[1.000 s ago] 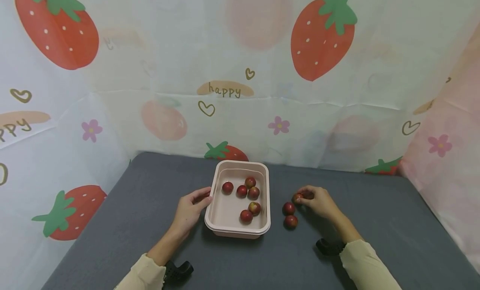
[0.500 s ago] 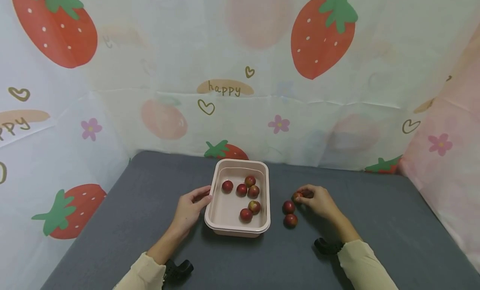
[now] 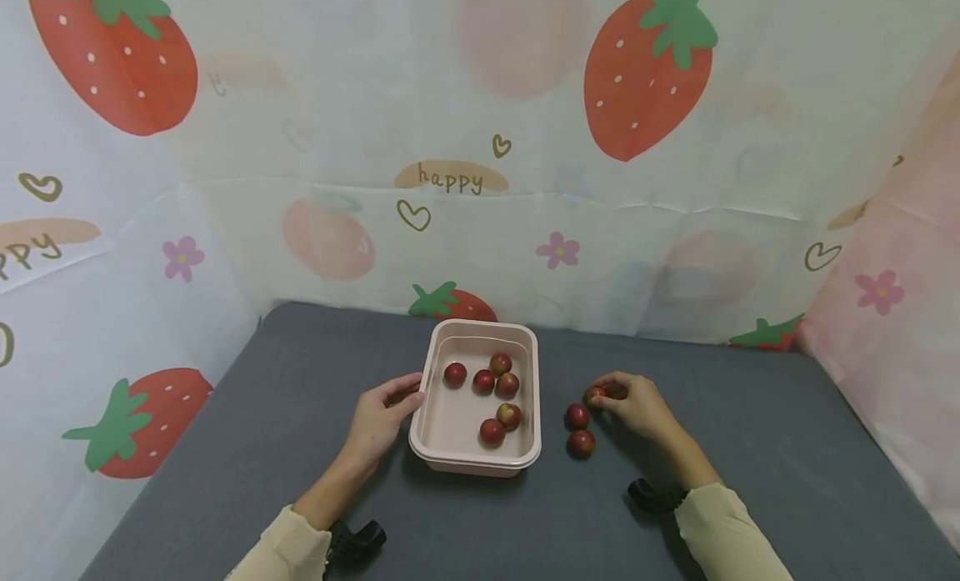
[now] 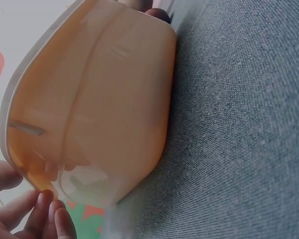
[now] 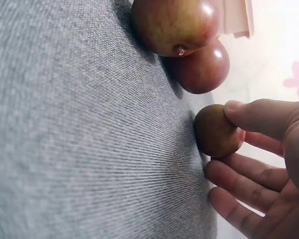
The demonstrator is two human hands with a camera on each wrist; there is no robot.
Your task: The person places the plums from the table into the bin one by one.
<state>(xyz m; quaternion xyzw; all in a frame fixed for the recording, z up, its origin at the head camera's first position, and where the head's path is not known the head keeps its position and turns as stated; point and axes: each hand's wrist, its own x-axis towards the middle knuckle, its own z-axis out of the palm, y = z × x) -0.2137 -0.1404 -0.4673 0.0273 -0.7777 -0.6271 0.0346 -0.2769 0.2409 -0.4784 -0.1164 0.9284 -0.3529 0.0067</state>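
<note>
A pale pink plastic box (image 3: 450, 458) stands on the table with several red plums (image 3: 483, 382) inside. At its left wall my left hand (image 3: 375, 418) holds the rim, thumb at the edge and fingers curled beneath it, as the left wrist view shows. To the right of the box, my right hand (image 3: 639, 408) pinches a plum (image 5: 217, 132) between thumb and fingers. That plum sits at the cloth; whether it touches is hard to tell. Two more plums, one nearer the hand (image 3: 577, 416) and one closer to me (image 3: 581, 443), lie beside it.
Dark grey cloth (image 3: 720, 398) covers the table. A white curtain (image 3: 337, 106) with printed strawberries hangs behind and along the sides. Black straps with camera mounts sit on the left wrist (image 3: 356, 541) and the right wrist (image 3: 656, 495).
</note>
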